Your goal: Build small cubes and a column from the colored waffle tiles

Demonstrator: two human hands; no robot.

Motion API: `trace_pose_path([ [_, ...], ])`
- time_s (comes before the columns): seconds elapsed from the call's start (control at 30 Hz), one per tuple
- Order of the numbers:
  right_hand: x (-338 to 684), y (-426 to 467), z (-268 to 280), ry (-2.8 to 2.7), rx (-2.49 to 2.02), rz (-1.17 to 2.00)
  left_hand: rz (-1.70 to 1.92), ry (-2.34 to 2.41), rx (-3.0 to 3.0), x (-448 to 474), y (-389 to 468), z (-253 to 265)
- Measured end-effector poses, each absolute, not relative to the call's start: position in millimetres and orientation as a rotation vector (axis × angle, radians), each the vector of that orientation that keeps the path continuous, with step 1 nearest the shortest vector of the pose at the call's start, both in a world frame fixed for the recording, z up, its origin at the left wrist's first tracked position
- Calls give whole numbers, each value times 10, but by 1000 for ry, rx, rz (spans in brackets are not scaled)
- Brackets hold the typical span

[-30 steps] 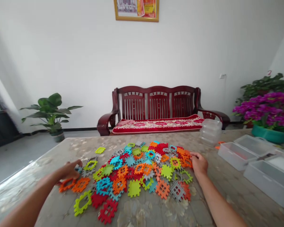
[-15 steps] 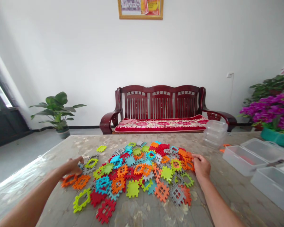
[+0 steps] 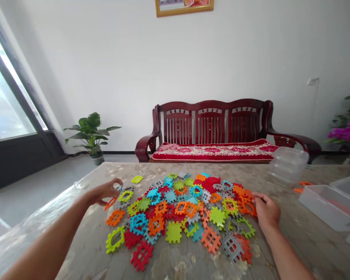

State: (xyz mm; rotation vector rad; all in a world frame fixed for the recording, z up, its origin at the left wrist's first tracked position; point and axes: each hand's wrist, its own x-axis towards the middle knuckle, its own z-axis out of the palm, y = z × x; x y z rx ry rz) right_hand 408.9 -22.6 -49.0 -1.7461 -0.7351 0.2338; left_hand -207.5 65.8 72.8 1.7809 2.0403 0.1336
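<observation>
A pile of interlocking plastic tiles (image 3: 174,232) with notched edges, in red, orange, green, blue and grey, is spread over the table. On its left side my left hand (image 3: 105,191) grips an orange window tile (image 3: 110,203), which is tilted up off the table. Just below that hand lies another orange tile (image 3: 115,217); a green frame tile (image 3: 125,196) is to its right. At the pile's right edge, my right hand (image 3: 267,212) has its thumb and finger closed at the rim of an orange tile (image 3: 247,193). Its other fingers are curled under, partly hidden.
Stacked clear plastic boxes (image 3: 288,165) stand at the back right of the table (image 3: 84,233). Closer in are an open clear box (image 3: 323,204) and some orange pieces (image 3: 303,186). Beyond the table stands a wooden bench (image 3: 207,124); a potted plant (image 3: 95,136) is left.
The view has turned to the left. My left hand has lifted the orange tile from beside its orange neighbour and moved it away from me. The right hand remains at the pile's right edge.
</observation>
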Motion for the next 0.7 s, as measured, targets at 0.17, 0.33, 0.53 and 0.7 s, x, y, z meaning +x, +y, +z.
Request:
trace_pose_path([
  [0.17, 4032, -256, -413, -705, -1732, 258, 134, 1700, 1927, -1258, 690, 910],
  [0.33, 4043, -258, -415, -704, -1764, 237, 141, 1387, 2294, -383, 765, 796],
  [0.53, 4130, -231, -502, -754, -1753, 221, 173, 1399, 2270, -572, 873, 756],
  [0.7, 4147, -213, -565, -776, -1754, 196, -59, 1890, 2140, -1455, 895, 790],
])
